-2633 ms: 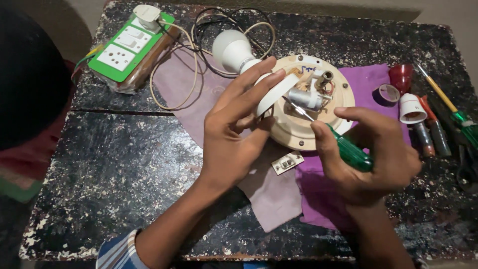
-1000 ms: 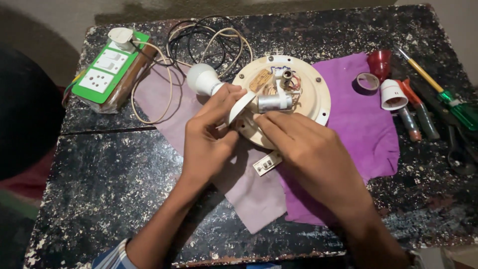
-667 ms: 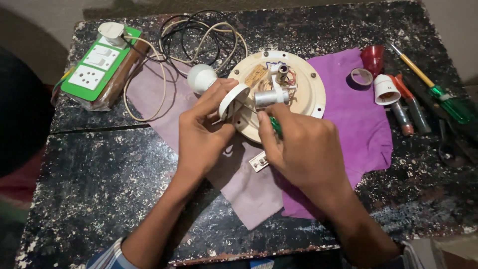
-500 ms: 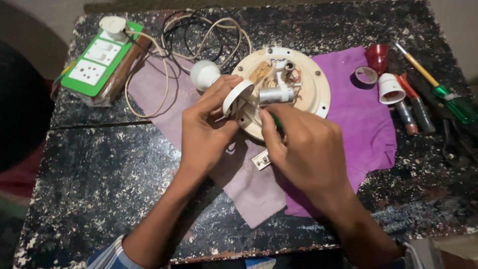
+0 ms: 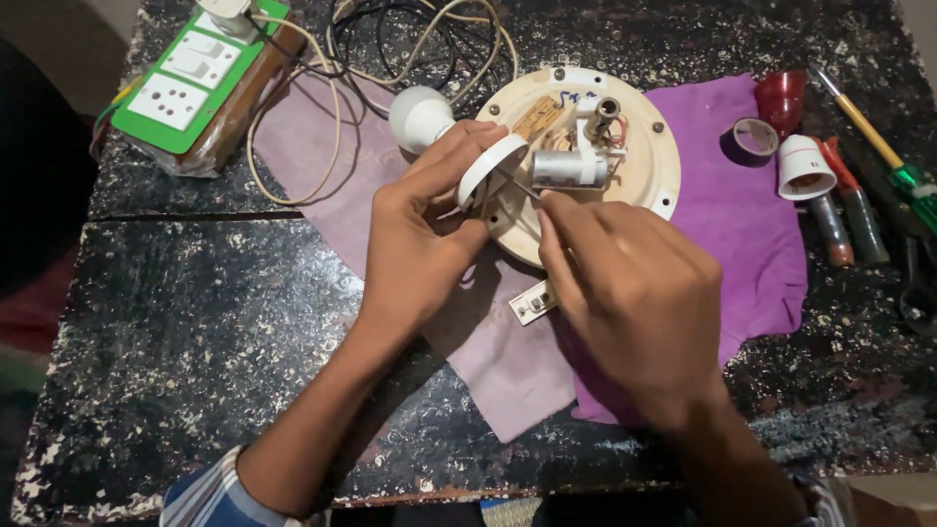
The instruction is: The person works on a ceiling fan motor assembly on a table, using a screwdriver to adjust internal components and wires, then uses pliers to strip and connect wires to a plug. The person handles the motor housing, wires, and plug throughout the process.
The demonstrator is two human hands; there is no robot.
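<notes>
Both hands work over the round cream base plate (image 5: 639,185) on the desk (image 5: 195,322): the left hand (image 5: 425,239) is closed around a white round holder (image 5: 488,171) at the plate's left edge, and the right hand (image 5: 625,283) is curled tight on a thin metal tool shaft (image 5: 522,185) whose tip meets the holder. A slip of that shaft could jab the left fingers or nick the small silver cylinder (image 5: 569,169) just right of the holder, and the plate could skid on its cloth. Counted: one plate, one white bulb (image 5: 420,115) left of the plate, one green socket board (image 5: 200,78), two cloths, one tape roll (image 5: 750,140) right of the plate.
</notes>
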